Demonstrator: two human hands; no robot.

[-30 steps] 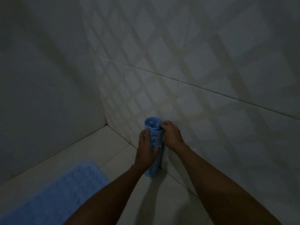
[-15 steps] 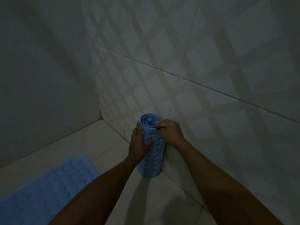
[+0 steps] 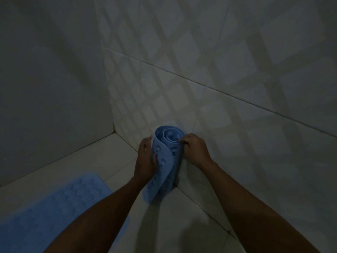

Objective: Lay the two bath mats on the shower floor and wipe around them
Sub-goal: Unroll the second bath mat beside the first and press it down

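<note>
Head view, dim light. Rolled bath mat (image 3: 165, 161) stands near upright on the shower floor (image 3: 102, 161), at the foot of the patterned tile wall (image 3: 218, 88) near the corner. Its outer flap hangs loose down the near side. Left hand (image 3: 145, 159) holds the roll's left side, thumb tucked under the flap. Right hand (image 3: 194, 149) pinches the top edge of the roll at its right. Second bath mat (image 3: 51, 207) lies flat on the floor at lower left, partly behind the left forearm.
</note>
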